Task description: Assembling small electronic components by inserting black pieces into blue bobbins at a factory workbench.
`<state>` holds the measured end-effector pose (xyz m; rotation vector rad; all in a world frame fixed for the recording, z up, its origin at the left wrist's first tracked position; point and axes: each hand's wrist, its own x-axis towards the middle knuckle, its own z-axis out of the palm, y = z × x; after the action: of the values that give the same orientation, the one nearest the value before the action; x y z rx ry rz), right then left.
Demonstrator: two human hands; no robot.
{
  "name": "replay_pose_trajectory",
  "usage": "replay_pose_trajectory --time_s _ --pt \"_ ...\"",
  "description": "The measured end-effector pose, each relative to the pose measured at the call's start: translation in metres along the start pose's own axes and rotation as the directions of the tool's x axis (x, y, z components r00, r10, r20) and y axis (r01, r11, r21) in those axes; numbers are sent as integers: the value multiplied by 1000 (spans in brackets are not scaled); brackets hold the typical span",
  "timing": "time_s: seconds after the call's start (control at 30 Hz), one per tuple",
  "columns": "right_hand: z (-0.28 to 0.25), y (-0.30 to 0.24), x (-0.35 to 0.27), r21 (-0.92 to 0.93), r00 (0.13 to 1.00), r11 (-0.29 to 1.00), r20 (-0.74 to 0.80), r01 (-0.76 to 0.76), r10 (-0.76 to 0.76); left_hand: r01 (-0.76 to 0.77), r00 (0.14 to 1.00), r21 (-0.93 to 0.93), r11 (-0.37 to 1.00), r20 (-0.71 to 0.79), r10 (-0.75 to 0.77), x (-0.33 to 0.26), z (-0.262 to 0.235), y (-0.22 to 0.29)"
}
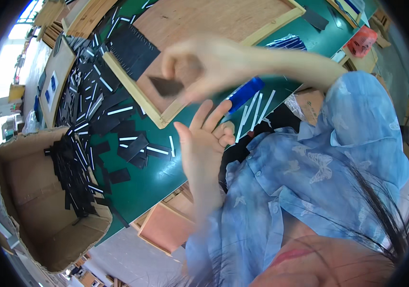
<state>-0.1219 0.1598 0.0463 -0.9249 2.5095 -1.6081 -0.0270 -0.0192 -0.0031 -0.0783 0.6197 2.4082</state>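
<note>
My right hand [204, 67] is blurred by motion above a shallow wooden tray [219, 21]. Between its bent fingers and thumb is a small dark flat piece [166, 87]. Just below it, my left hand [204, 143] is turned palm up near the tray's front corner. Its thumb and first fingers are spread, the other fingers curl inward, and nothing lies in the palm. A black sheet [132, 50] with small marks along its edges lies in the tray's left part. Beside my left fingers is a blue cylindrical object [246, 94], partly hidden.
Black pieces with white strips [132, 146] are strewn over the green table [152, 174]. An open cardboard box [18, 201] stands at the left, more black pieces hanging over its rim. Loose white strips [257, 110] lie near my body. A red package [362, 42] sits far right.
</note>
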Motion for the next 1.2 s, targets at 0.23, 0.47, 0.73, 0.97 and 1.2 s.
replay_pose_trajectory --time_s 0.23,0.47,0.73,0.97,1.2 --pt "15 103 90 -618 992 776 73 127 -105 -221 873 620 753 -218 436 -12 -7 -7" --pt "26 107 102 -594 998 802 64 59 -26 -298 764 714 634 -219 607 -23 -15 -1" --pt "21 102 102 -576 983 803 9 154 -182 407 594 701 -586 285 752 -38 -73 86" --pt "20 31 61 -429 936 835 226 345 -271 362 491 794 -489 283 824 -61 -74 100" --pt "15 -15 7 -294 719 661 175 690 -672 -259 875 648 717 -156 457 -37 8 52"
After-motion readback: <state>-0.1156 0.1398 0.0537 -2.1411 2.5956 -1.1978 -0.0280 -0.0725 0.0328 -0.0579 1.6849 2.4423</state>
